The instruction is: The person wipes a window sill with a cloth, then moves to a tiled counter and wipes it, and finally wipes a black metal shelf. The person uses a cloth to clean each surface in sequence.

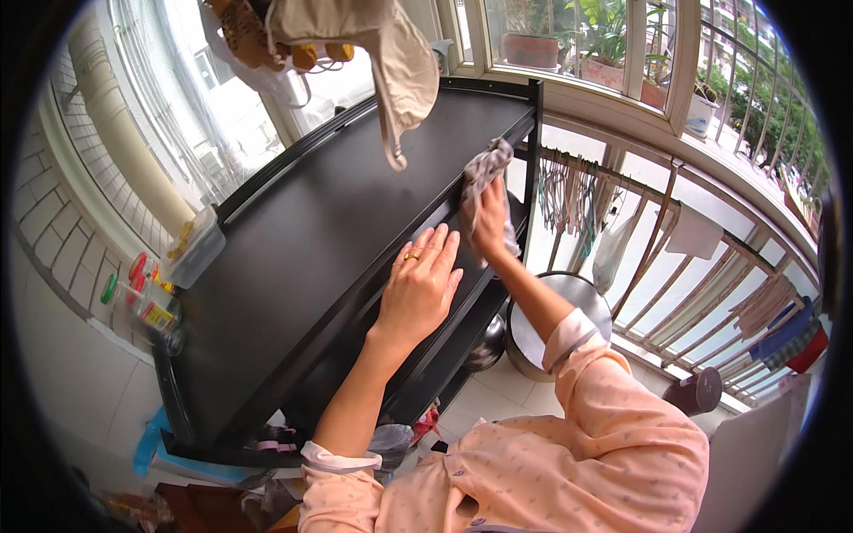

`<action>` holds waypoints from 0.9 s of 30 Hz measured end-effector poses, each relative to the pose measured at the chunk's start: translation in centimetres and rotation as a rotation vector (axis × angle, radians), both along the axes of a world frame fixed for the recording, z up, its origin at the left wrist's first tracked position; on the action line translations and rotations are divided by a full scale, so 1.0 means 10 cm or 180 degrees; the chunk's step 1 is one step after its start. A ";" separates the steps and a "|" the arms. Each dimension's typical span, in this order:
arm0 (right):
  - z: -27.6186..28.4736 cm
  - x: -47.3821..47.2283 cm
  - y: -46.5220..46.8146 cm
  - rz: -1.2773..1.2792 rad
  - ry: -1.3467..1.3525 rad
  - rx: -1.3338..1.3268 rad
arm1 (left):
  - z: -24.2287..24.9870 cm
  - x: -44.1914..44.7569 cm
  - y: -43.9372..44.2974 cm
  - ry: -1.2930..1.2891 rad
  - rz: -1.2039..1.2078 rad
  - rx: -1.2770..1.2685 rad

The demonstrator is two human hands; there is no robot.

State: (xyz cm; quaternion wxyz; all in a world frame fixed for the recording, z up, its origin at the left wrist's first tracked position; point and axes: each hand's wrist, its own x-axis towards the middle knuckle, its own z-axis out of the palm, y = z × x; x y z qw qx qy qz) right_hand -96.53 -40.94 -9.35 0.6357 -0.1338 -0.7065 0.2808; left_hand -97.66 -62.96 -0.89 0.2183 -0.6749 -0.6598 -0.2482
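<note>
A black metal shelf rack point(286, 220) stands before me, its broad top board running from lower left to upper right. My right hand point(490, 216) grips a crumpled grey-brown cloth point(490, 166) against the rack's front rail, near the right-hand corner post. Closer to me, my left hand point(420, 286) has its palm down and fingers extended over the front edge. It wears a gold-coloured ring and holds nothing; whether it touches the rail I cannot tell. Lower shelf boards point(433, 360) show beneath my forearms.
Glass jars point(150, 300) and a clear plastic container point(193, 246) stand at the rack's left end. A beige cloth item point(406, 73) hangs over the top board. To the right are a large round metal drum point(560, 313), clothes hangers point(566, 193) and a railing point(660, 266).
</note>
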 end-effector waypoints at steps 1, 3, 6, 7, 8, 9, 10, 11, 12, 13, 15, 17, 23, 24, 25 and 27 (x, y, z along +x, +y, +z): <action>-0.02 0.01 -0.30 0.0221 0.0043 0.0019 | -0.02 -0.02 -0.08 -0.0065 0.0036 0.0052; -0.08 -0.01 -0.93 0.0421 0.0071 -0.0126 | -0.06 -0.05 -0.29 -0.0160 0.0049 0.0210; -0.20 -0.04 -1.77 0.0779 0.0140 -0.0047 | -0.14 -0.05 -0.68 -0.0305 0.0252 0.0466; -0.24 -0.05 -2.02 0.0850 0.0008 -0.0061 | -0.17 -0.03 -0.85 -0.0295 0.0323 0.0616; -0.27 -0.12 -2.24 0.1628 0.0501 -0.0904 | -0.18 -0.03 -1.04 -0.0276 0.0405 0.0790; -0.32 -0.11 -2.46 0.2252 0.0552 -0.1161 | -0.19 -0.03 -1.23 -0.0239 0.0494 0.0974; -0.36 -0.09 -2.68 0.2811 0.0540 -0.1441 | -0.20 -0.01 -1.43 -0.0203 0.0544 0.1267; -0.39 -0.03 -2.86 0.2633 0.0177 -0.0973 | -0.20 0.01 -1.63 -0.0199 0.0557 0.1391; -0.40 0.04 -3.02 0.2444 -0.0165 -0.0485 | -0.19 0.03 -1.85 -0.0242 0.0518 0.1454; -0.36 0.09 -3.16 0.2197 -0.0323 0.0046 | -0.17 0.06 -2.04 -0.0288 0.0448 0.1549; -0.24 0.21 -3.39 0.2159 -0.0479 0.0130 | -0.14 0.13 -2.39 -0.0275 0.0397 0.1833; -0.05 0.36 -3.58 0.2175 -0.0388 0.0321 | -0.09 0.22 -2.72 -0.0161 0.0431 0.1977; 0.27 0.01 -4.42 0.3198 0.0355 0.1388 | -0.21 0.27 -3.56 0.0327 0.1128 0.2661; 0.28 -0.09 -4.55 0.2898 0.0402 0.1625 | -0.29 0.23 -3.68 0.0260 0.1520 0.2711; 0.27 -0.17 -4.64 0.2495 0.0426 0.1913 | -0.39 0.14 -3.75 0.0327 0.2030 0.2847; 0.14 -0.18 -4.74 0.1771 -0.0283 0.2706 | -0.64 -0.01 -3.90 -0.0445 0.2296 0.2837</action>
